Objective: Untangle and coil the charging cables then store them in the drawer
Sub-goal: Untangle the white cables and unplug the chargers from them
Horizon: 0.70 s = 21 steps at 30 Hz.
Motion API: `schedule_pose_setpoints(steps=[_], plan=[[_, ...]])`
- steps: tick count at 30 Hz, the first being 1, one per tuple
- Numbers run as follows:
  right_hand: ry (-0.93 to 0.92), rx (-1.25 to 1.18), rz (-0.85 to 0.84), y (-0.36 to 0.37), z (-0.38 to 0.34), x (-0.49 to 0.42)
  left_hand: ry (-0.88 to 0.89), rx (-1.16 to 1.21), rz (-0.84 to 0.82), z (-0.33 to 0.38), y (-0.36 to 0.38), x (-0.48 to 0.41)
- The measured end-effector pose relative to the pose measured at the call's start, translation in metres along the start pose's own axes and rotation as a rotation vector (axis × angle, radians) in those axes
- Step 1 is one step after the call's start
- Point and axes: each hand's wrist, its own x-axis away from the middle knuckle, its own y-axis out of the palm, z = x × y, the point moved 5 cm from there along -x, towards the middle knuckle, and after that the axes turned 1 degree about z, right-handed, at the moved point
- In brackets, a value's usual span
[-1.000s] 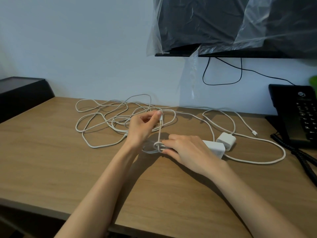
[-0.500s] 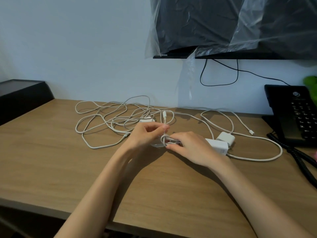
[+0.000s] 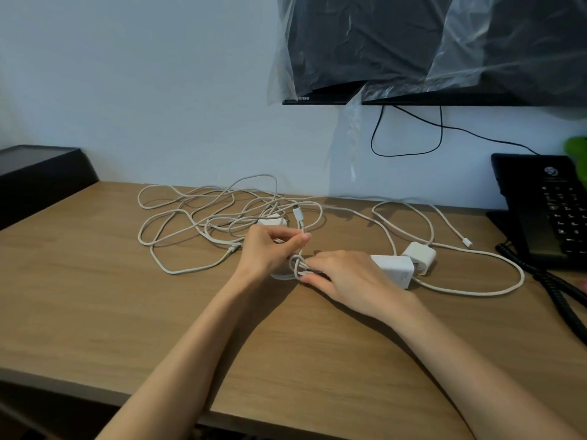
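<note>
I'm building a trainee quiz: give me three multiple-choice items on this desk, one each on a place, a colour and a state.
1. Where is the telephone? A at left; B at right; C on the floor.
2. What colour are the tangled cables? A white; B red; C green.
3. What is the left hand doing? A lying flat; B pinching a cable; C lifting an adapter.
Key: 1B, it stands at the desk's right edge; 2A, every loop is white; 3B, its fingers pinch an upright cable end.

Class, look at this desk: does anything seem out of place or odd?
The white cables sprawl in a tangle behind the left hand. Clear plastic sheeting drapes the wall screen, one strip dangling.
</note>
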Motion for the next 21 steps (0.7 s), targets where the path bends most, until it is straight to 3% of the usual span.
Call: schedule_pose_setpoints(steps=[11, 21], plan=[[0.141, 0.203, 0.001, -0.013, 0.012, 0.005, -0.067, -0.035, -0.131, -0.01, 0.006, 0.004], [0.266, -0.076, 0.02, -0.035, 0.049, 0.044, 0.017, -0.123, -0.116, -0.006, -0.003, 0.022]])
